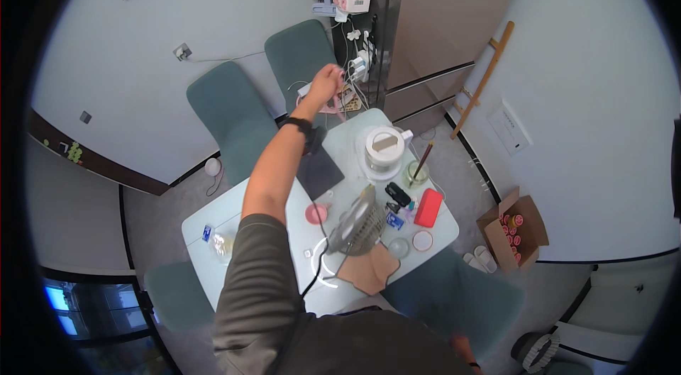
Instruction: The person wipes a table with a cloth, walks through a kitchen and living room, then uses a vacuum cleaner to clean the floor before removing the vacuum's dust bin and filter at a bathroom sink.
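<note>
My left hand [327, 84] is stretched far across the table, above a teal chair by the dark cabinet edge. Its fingers are closed; what they pinch is too small to make out. Around it are tangled white cables [360, 95], a plugged-in power strip [362, 63] and a pink strap-like thing [330, 108] lying on the chair. Low at the right, my right hand [461, 345] shows only in part beside another teal chair, blurred, with its fingers hidden. Beneath my left arm, a dark grey mat [323, 175] lies on the white table [284, 261].
On the table are a white electric kettle [384, 149], a jar holding a brown stick [416, 173], a red case [428, 207], a pink cup [316, 214], a grey desk fan [357, 224] and a tan board [369, 270]. A cardboard box [528, 222] and white slippers [485, 258] stand right.
</note>
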### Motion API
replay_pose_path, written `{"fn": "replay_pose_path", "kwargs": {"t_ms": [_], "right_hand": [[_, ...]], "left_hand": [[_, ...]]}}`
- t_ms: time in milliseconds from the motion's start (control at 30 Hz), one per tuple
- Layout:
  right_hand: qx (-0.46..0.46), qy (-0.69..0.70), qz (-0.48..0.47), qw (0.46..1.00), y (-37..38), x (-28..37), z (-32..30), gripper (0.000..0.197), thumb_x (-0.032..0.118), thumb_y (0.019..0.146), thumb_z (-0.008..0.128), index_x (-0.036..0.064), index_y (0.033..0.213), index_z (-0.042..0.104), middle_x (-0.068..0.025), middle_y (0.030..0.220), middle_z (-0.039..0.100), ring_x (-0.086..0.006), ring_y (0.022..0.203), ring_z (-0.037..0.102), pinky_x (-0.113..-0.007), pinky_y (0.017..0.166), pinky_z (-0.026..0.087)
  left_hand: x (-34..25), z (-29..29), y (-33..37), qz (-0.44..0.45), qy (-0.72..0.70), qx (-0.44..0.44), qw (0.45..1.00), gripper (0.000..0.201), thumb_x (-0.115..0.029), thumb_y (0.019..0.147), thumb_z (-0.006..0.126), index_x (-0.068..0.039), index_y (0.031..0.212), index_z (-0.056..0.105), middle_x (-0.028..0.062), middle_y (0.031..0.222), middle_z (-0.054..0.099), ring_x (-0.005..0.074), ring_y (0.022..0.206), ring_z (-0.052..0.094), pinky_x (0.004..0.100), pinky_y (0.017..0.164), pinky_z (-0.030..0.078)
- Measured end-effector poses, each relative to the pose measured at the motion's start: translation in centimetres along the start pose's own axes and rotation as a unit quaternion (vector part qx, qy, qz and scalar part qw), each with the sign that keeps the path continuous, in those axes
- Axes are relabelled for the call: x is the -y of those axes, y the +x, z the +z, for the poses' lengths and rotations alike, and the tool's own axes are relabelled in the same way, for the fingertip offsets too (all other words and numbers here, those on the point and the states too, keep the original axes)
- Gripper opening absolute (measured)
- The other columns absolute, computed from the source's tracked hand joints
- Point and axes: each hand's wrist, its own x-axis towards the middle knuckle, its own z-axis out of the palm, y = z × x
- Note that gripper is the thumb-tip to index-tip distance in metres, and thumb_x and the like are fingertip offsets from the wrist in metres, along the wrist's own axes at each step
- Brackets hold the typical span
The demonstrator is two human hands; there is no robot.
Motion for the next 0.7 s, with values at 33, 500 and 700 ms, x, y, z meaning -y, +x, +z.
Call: {"fn": "replay_pose_path", "kwargs": {"t_ms": [33,500,700], "right_hand": [[-0.023,0.043,0.03,0.998,-0.4,0.4,0.0,0.02,0.016,0.093,0.057,0.0044,0.108,0.063,-0.0161,0.087,0.071,-0.0279,0.072,0.071,-0.043,0.061,0.057],[-0.077,0.169,0.135,0.973,-8.6,4.4,3.5,0.043,0.027,0.097,0.06,-0.0047,0.126,0.058,-0.017,0.103,0.069,-0.0279,0.091,0.069,-0.04,0.071,0.059],[-0.08,0.161,0.123,0.976,-9.6,6.4,3.6,0.044,0.028,0.097,0.059,-0.0046,0.127,0.059,-0.0151,0.102,0.071,-0.0248,0.092,0.069,-0.04,0.073,0.059]], "left_hand": [[0.8,1.5,2.7,0.003,-0.016,0.002,1.0,0.019,-0.021,0.105,0.05,-0.007,0.099,0.061,-0.002,0.07,0.057,0.007,0.054,0.046,0.0246,0.049,0.038],[3.8,10.4,25.2,0.014,-0.189,-0.117,0.975,0.026,-0.018,0.102,0.059,-0.004,0.12,0.071,0.0006,0.081,0.069,0.0057,0.056,0.045,0.0226,0.05,0.036],[3.7,9.7,26.1,0.032,-0.208,-0.105,0.972,0.03,-0.016,0.1,0.063,-0.002,0.125,0.068,0.0035,0.083,0.07,0.0068,0.059,0.047,0.0216,0.054,0.039]]}}
